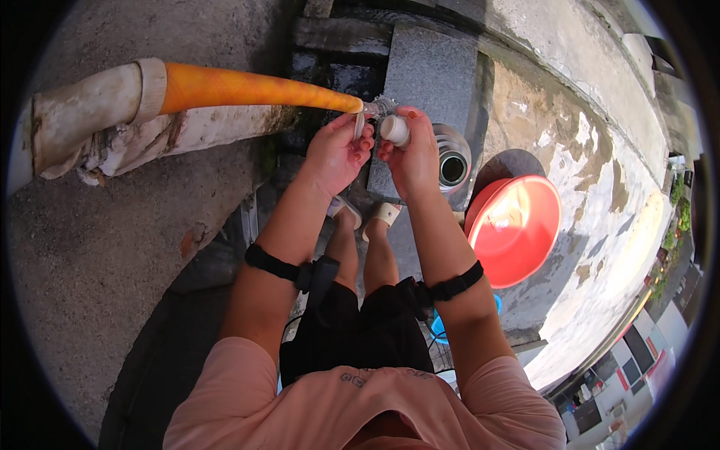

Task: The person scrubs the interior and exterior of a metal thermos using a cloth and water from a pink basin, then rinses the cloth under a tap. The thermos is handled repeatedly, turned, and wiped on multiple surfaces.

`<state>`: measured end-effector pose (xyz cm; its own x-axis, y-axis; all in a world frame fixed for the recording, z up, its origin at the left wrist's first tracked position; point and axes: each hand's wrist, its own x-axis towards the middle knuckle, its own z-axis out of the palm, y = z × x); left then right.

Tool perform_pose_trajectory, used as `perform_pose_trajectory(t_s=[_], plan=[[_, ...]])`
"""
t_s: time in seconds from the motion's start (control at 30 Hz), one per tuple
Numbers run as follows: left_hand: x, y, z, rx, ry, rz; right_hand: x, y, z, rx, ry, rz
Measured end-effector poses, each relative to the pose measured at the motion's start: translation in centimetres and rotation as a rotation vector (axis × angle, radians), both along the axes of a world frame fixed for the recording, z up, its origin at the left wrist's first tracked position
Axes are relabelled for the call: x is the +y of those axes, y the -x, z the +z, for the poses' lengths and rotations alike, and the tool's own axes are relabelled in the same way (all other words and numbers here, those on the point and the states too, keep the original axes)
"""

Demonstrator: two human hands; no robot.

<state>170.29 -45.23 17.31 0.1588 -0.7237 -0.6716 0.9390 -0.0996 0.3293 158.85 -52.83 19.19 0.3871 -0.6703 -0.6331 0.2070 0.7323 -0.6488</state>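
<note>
Water runs from the end of an orange hose (262, 90) and splashes around my fingers. My left hand (335, 156) is closed on a thin pale piece (360, 126), seen nearly edge-on just below the hose's mouth; its kind is unclear. Between the fingers of my right hand (417, 154) is a small white round stopper-like piece (395, 130), its flat end facing up. Just right of that hand stands a metal flask (463, 144) without a cover on its dark round mouth.
At the right a large red basin (544, 247) leans near the peeling wall (592, 225). A blue container (441, 330) is partly hidden by my right arm. A grey stone slab (431, 67) lies ahead, and a thick white pipe (86, 112) carries the hose at the left.
</note>
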Motion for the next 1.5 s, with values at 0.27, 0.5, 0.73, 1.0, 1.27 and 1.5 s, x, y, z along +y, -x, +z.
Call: perform_pose_trajectory(t_s=[0.27, 0.5, 0.73, 1.0, 1.27, 1.5], plan=[[0.2, 0.2, 3.3, -0.293, -0.006, -0.279, 0.7, 1.6, 2.0, 0.187, 0.349, 0.316], [-0.4, 0.0, 4.4, -0.68, 0.126, -0.375, 0.5, 1.7, 3.1, 0.262, 0.625, 0.397], [-1.1, 1.4, 3.0, -0.749, -0.132, -0.018, 1.1, 1.1, 2.7, 0.506, 0.671, 0.42], [-0.8, 3.1, 2.8, -0.732, 0.024, 0.116, 0.9, 0.2, 1.2, 0.592, 0.647, 0.323], [-0.6, 2.0, 1.9, -0.44, -0.127, -0.048, -0.1, 0.9, 0.5, 0.482, 1.159, 0.364], [-3.1, 0.7, -0.4, -0.122, -0.201, 0.307, -1.1, -3.0, -0.8, 0.024, 0.06, 0.05]])
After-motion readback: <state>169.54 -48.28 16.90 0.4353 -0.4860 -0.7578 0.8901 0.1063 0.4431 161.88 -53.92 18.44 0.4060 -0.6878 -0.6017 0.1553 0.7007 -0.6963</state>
